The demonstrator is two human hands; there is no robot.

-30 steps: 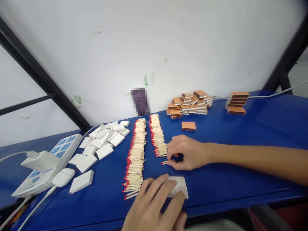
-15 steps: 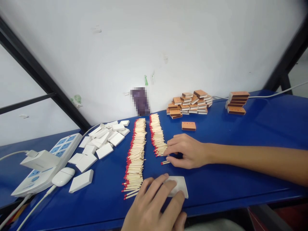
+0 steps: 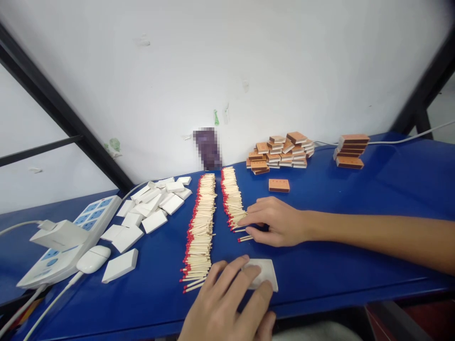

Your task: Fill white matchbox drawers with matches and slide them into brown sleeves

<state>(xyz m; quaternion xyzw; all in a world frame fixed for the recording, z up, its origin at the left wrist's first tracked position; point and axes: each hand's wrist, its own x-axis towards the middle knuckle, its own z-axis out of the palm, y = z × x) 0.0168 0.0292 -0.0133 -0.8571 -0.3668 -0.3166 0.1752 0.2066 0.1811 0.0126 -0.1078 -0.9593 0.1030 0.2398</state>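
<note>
My left hand (image 3: 231, 298) lies at the bottom middle, its spread fingers resting on a white matchbox tray (image 3: 265, 274). Over the near end of the right-hand row of matches (image 3: 232, 194) is my right hand (image 3: 272, 222), thumb and index finger apart, its fingertips touching the matches there. A few loose matches (image 3: 245, 238) lie just below that row, by the thumb. The longer left-hand row of matches (image 3: 201, 227), red heads to the left, runs down to near my left hand. Whether anything sits under my right fingers is hidden.
White trays (image 3: 152, 203) lie heaped on the left, beside a power strip (image 3: 94, 213) and a white earphone case (image 3: 93, 260) with a cable. Orange matchboxes (image 3: 279, 185) stand in a pile (image 3: 280, 154) and a stack (image 3: 350, 154) near the wall.
My right index finger has moved slightly left and down over the near end of the right-hand row, and a match between finger and thumb shows more. My left hand has hardly moved.
</note>
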